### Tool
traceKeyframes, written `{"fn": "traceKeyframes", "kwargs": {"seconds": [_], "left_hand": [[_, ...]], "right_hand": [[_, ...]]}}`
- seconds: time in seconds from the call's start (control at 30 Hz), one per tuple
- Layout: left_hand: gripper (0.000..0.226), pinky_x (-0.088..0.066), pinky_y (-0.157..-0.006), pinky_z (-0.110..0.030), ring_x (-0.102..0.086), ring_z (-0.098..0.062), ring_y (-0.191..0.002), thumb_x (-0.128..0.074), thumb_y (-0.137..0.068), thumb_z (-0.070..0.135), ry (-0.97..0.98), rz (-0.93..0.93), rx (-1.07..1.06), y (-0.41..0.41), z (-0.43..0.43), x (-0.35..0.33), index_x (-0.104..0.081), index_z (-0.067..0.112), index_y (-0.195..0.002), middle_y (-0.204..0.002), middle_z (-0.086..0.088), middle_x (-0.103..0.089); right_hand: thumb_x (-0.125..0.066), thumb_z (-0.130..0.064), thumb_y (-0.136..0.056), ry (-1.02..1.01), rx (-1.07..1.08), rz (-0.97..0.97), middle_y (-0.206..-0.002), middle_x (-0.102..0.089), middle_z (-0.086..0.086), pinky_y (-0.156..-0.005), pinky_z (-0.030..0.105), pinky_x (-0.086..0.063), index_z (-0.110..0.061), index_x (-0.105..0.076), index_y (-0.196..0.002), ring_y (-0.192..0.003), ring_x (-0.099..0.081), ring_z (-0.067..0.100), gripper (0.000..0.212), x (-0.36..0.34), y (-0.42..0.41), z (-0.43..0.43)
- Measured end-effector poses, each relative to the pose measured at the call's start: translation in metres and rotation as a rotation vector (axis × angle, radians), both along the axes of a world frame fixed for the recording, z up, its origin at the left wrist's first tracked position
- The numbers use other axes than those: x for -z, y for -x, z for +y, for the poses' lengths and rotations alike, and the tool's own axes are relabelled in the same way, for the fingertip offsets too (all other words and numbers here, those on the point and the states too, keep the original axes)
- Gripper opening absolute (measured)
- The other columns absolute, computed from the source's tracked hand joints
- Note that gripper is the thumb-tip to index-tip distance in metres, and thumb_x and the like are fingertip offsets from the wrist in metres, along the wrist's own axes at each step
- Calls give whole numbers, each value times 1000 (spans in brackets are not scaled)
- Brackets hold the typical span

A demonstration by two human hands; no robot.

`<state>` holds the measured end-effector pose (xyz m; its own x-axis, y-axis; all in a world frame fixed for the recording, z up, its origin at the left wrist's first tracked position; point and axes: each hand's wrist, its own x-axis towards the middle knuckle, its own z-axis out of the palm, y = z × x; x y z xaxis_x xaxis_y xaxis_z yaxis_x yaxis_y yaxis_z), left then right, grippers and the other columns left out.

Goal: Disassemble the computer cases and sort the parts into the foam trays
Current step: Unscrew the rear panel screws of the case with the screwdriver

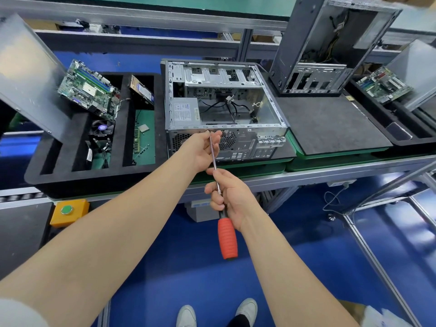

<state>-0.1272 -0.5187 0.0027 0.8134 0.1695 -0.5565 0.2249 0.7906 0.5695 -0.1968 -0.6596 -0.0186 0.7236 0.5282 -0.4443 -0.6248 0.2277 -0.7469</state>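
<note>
Because the open grey sheet-metal computer case (226,109) is a stiff, probably weighty box with thin stamped edges, it is best taken by its folded top rails or solid corners. The perforated drive cage and the loose black cables inside are poor places to hold.

The computer case lies on its side on a green mat on the aluminium-framed desk (330,172), with its side panel off and its rear panel facing the person. A silver power supply box (185,112) with a printed label sits in the near left corner. The floor beside it is bare metal.

The right hand (232,197) grips the long-shafted, red-handled screwdriver (227,239) at its black collar, and the red grip hangs below the palm. The left hand (204,149) has its fingers curled round the steel shaft near the tip. The tip meets the top edge of the rear panel above the fan grille; any screw there is too small to make out.

Just left of the case, a black foam tray (35,175) holds a tilted green motherboard (87,90) and other small parts. The power supply looks dense and will likely need support from beneath once it is loose.
</note>
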Motion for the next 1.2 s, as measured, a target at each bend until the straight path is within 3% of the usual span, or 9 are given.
{"fn": "traceKeyframes", "kwargs": {"seconds": [0.13, 0.3, 0.4, 0.57, 0.7, 0.87, 1.2], "left_hand": [[23, -47, -48, -20, -64, -7, -56, -46, -107, 16, 66, 20, -10, 1, -2, 1, -66, 8, -114, -84, 1, -78], [21, -44, -48, -19, -64, -6, -56, -52, -103, 20, 77, 42, 4, 5, -2, 6, -68, 10, -112, -77, 5, -73], [21, -42, -43, -17, -65, -5, -55, -56, -103, 24, 65, 50, 29, 5, -3, 7, -71, 10, -97, -77, 7, -73], [23, -54, -52, -17, -73, -7, -69, -57, -103, 20, 105, -18, -14, 5, -7, 11, -69, 4, -114, -85, 0, -77], [14, -59, -75, -23, -75, -16, -86, -57, -100, 14, 120, -60, -53, 5, -6, 19, -67, 6, -94, -92, -5, -79], [11, -51, -64, -23, -65, -17, -64, -55, -97, 12, 107, -19, -74, 7, 0, 24, -63, 7, -90, -74, -6, -71], [17, -57, -64, -26, -73, -21, -72, -51, -99, 11, 55, 26, -83, 13, 2, 37, -66, 3, -98, -88, -11, -77]], "right_hand": [[-59, -21, -108, 66, 1, 20, -69, -67, 9, -38, 20, -36, -9, -61, -120, -43, -43, 9, 17, 7, -1, 2], [-65, -24, -105, 98, 8, 57, -73, -68, 8, -40, 21, -36, -14, -64, -113, -46, -43, 10, 13, 24, 3, 3], [-64, -25, -105, 91, 12, 51, -71, -66, 7, -40, 21, -32, -14, -64, -115, -45, -42, 10, 14, 31, 6, 2], [-62, -25, -106, 80, -1, 26, -70, -65, 7, -40, 22, -31, -12, -62, -119, -45, -40, 11, 17, 36, 5, 0], [-63, -26, -106, 162, -15, -16, -72, -67, 8, -41, 23, -30, -12, -63, -120, -45, -41, 12, 20, 40, -1, -4], [-64, -28, -105, 237, -44, -64, -75, -70, 8, -41, 23, -31, -13, -65, -122, -46, -42, 13, 23, 50, -5, -11], [-59, -28, -108, 247, -80, -59, -73, -70, 9, -42, 23, -32, -13, -65, -118, -45, -45, 14, 19, 55, -1, -14]]}}
